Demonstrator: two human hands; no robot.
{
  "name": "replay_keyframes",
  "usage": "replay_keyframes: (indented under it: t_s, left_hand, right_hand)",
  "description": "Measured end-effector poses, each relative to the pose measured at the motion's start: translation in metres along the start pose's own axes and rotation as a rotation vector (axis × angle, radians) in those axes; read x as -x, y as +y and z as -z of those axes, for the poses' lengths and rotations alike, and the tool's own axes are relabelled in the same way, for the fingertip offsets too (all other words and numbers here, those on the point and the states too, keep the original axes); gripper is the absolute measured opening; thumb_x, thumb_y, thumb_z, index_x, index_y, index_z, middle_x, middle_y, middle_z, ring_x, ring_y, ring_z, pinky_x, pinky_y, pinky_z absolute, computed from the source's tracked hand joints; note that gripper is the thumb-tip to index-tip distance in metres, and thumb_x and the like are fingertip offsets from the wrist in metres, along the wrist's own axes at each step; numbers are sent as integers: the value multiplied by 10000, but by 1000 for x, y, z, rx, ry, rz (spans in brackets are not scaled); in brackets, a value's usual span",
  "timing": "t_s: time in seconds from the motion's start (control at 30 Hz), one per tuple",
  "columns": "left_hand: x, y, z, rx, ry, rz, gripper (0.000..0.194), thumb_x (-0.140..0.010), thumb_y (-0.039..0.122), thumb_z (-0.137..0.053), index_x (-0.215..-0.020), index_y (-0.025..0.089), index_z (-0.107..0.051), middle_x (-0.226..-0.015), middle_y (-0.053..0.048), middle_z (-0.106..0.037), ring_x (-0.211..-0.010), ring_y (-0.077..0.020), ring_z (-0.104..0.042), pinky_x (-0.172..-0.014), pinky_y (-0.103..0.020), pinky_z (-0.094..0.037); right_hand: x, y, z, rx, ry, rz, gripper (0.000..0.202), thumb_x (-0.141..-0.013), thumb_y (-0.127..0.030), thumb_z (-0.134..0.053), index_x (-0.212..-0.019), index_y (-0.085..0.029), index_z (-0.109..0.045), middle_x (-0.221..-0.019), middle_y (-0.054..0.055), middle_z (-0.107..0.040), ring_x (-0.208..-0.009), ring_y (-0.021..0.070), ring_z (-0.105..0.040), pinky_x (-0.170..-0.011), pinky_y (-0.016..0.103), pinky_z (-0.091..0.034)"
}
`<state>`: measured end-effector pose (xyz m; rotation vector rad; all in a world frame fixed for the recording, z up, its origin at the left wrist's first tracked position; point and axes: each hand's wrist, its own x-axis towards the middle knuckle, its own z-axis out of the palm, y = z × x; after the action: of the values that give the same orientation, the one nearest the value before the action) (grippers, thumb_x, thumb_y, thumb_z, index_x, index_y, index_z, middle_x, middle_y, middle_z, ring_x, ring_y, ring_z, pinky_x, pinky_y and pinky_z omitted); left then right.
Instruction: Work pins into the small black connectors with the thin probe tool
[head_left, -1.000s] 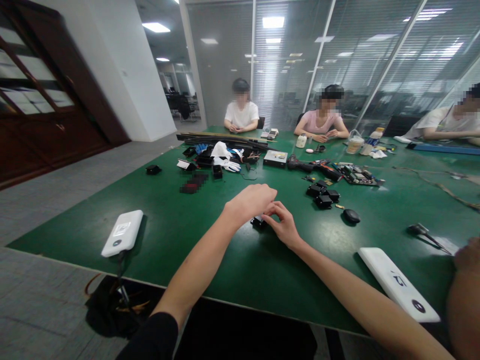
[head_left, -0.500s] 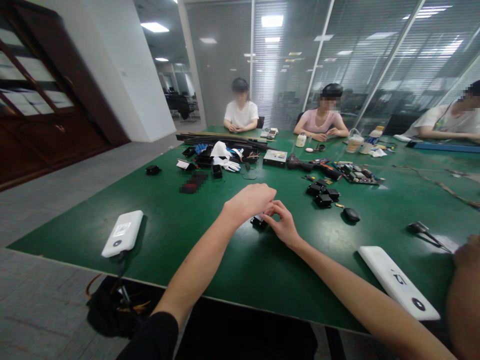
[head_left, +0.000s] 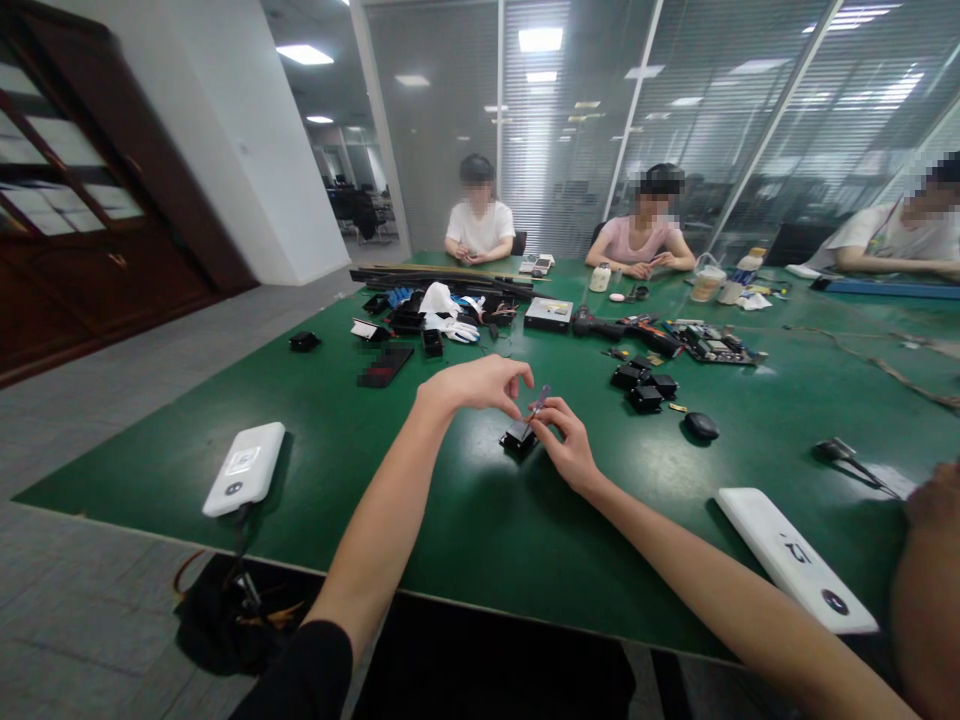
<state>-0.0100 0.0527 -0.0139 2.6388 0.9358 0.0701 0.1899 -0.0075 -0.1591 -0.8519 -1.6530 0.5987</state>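
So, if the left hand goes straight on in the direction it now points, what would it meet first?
Probably the purplish-handled tool at the right hand, just ahead of the left hand; depth is unclear, so it might pass behind.

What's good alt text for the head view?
Right hand at a small black box on a green table, a purple tool tilted above it; left hand curved open beside the tool. Beyond lie more black boxes and a circuit board; three people sit opposite.

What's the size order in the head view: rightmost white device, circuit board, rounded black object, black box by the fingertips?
Rightmost white device
Circuit board
Black box and rounded black object: too alike to rank
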Motion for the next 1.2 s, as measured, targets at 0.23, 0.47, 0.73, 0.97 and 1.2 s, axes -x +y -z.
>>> replay_keyframes:
  t_s: [0.23,0.47,0.73,0.97,1.2]
  left_hand:
    - [-40,-18,-48,-145,-258,45,719,-632,293,-850,-1308,293,-604,-1314,-56,-658,-1134,-251,-633,-831,-267,-485]
    - [-51,-28,-65,-92,-221,66,532,-647,321,-833,-1152,265,-675,-1172,-33,-707,-975,-215,-667,-750,-249,-476]
    - [-53,-47,-62,-56,-91,66,460,-688,374,-813,-1104,225,-686,-1136,-37,-718,-1007,-203,-657,-821,-239,-464]
    - [-50,-49,-55,-36,-67,32,449,-710,427,-794,-1097,221,-697,-1097,-30,-733,-963,-192,-668,-776,-232,-459]
    - [-54,-53,-62,-59,-100,45,428,-710,372,-791,-1100,224,-699,-1088,-29,-742,-980,-198,-675,-793,-233,-471]
  right_hand:
    - [-3,12,11,-71,311,-122,172,-938,-383,-626,-902,-221,-670,-1033,66,-613,-993,236,-596,-825,343,-509]
    - [-3,17,14,-77,352,-154,171,-925,-378,-620,-911,-212,-659,-1006,59,-623,-891,212,-582,-726,310,-486]
    - [-4,18,13,-64,373,-164,183,-917,-384,-617,-910,-208,-665,-978,55,-635,-858,207,-581,-735,318,-485]
    - [-3,23,12,-83,370,-203,210,-914,-412,-623,-930,-207,-668,-951,51,-664,-863,213,-607,-760,328,-505]
    - [-5,30,7,-105,354,-250,266,-864,-467,-695,-929,-209,-685,-991,73,-720,-944,247,-659,-825,363,-541]
